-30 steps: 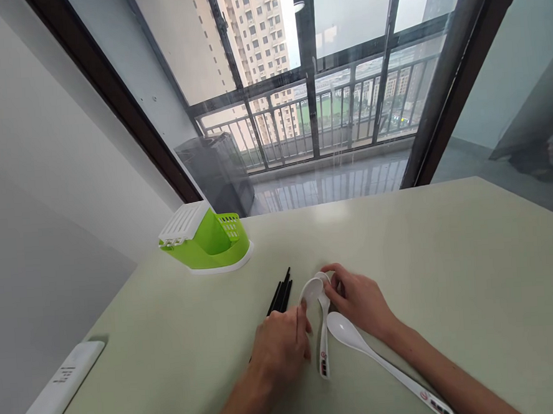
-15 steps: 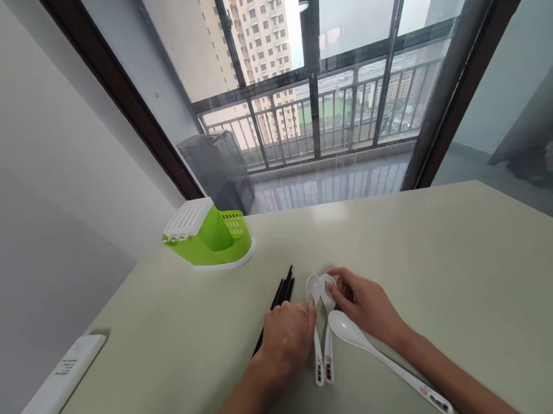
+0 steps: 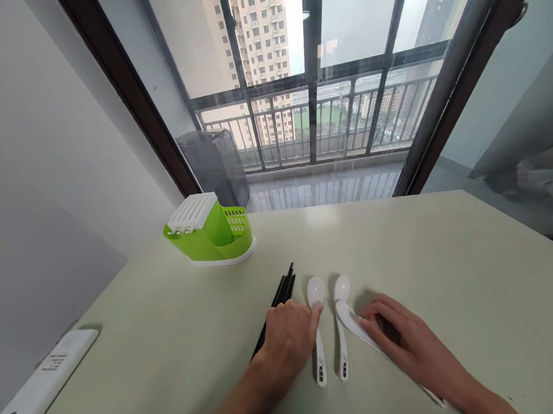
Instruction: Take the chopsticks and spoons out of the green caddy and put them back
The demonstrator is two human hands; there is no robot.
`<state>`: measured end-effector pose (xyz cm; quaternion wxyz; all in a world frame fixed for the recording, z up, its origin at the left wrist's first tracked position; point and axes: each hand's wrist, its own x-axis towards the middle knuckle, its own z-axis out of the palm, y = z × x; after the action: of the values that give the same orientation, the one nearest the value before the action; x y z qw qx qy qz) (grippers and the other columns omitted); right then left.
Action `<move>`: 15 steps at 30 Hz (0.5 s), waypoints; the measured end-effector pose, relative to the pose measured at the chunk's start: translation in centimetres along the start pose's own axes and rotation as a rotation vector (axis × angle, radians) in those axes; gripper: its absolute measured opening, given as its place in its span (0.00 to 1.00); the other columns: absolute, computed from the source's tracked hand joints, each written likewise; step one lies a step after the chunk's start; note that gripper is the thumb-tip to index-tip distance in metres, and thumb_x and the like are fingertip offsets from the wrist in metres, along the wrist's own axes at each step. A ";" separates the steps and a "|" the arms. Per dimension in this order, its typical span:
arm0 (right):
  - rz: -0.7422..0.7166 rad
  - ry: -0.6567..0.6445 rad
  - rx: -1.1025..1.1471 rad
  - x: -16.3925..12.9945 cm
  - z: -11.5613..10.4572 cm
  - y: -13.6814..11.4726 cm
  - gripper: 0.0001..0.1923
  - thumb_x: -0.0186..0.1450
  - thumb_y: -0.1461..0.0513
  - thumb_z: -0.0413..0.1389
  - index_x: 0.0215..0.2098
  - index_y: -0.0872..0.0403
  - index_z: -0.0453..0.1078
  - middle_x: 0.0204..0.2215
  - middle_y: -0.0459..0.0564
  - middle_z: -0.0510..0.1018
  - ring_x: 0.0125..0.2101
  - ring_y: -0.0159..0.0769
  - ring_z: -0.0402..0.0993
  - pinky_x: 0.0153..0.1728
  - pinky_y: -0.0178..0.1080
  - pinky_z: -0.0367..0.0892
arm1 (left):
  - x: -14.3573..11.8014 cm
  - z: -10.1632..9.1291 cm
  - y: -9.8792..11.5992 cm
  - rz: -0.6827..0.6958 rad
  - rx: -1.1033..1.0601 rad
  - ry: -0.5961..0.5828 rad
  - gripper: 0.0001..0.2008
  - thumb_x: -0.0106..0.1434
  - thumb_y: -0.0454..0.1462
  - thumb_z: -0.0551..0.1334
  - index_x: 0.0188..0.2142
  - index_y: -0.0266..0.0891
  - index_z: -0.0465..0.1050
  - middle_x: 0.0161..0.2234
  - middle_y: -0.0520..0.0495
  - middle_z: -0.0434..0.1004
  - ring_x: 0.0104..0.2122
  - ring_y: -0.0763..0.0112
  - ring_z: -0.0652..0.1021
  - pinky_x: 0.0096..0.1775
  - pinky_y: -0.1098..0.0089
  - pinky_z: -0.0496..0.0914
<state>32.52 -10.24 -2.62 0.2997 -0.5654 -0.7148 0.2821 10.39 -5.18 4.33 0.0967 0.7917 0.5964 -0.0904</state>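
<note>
My left hand (image 3: 288, 331) is closed over several black chopsticks (image 3: 287, 286), its thumb pressed on the neck of a white spoon (image 3: 316, 289); the other fingers' undersides are hidden. A second white spoon (image 3: 341, 287) lies just to the right, roughly parallel and apart from the first. Across its neck sits the bowl of a longer white spoon (image 3: 351, 319), which slants down to the right. My right hand (image 3: 401, 337) has its fingers curled in a pinch at that long spoon's neck and covers part of its handle.
A green and white utensil holder (image 3: 217, 235) stands at the table's far left. Along the left edge lies a long white case (image 3: 48, 377) with dark print. The pale table (image 3: 400, 243) ends before a glazed balcony door, with a wall on the left.
The second spoon now lies farther right, separated from the first. My right hand has left its bowl and moved right and down to the long spoon. My left hand stays nearly in place.
</note>
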 end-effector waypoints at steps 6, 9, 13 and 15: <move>-0.059 0.089 -0.093 -2.3 0.1 1.2 0.09 0.74 0.52 0.51 0.45 0.47 0.66 0.38 0.48 0.73 0.34 0.37 0.72 0.34 0.39 0.70 | -1.2 -4.2 -5.6 -0.035 -0.123 0.481 0.23 0.74 0.51 0.52 0.31 0.43 0.78 0.24 0.48 0.79 0.25 0.64 0.78 0.32 0.67 0.67; -0.089 0.103 -0.105 -2.9 0.2 1.1 0.09 0.73 0.52 0.53 0.46 0.46 0.64 0.37 0.47 0.72 0.34 0.36 0.72 0.35 0.38 0.71 | -0.7 -6.8 -9.9 0.073 -0.080 0.815 0.18 0.74 0.48 0.54 0.33 0.41 0.75 0.31 0.45 0.79 0.35 0.60 0.77 0.43 0.61 0.69; -0.127 0.012 -0.115 -3.5 0.3 0.9 0.09 0.72 0.54 0.54 0.47 0.46 0.63 0.33 0.44 0.71 0.28 0.34 0.70 0.29 0.36 0.69 | 0.7 -9.1 -14.9 0.032 0.023 1.089 0.17 0.73 0.48 0.55 0.48 0.40 0.74 0.54 0.37 0.75 0.55 0.49 0.70 0.57 0.51 0.64; -0.148 -0.006 -0.115 -3.6 0.4 0.8 0.09 0.73 0.55 0.53 0.49 0.46 0.63 0.32 0.43 0.70 0.27 0.33 0.69 0.28 0.36 0.69 | 1.5 -9.7 -16.9 -0.020 0.059 1.093 0.20 0.73 0.49 0.54 0.56 0.41 0.70 0.63 0.37 0.67 0.63 0.46 0.63 0.62 0.47 0.58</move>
<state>33.39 -13.63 -3.84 0.2849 -0.5264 -0.7705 0.2193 -5.19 3.33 12.49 -0.2505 0.7201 0.5644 0.3164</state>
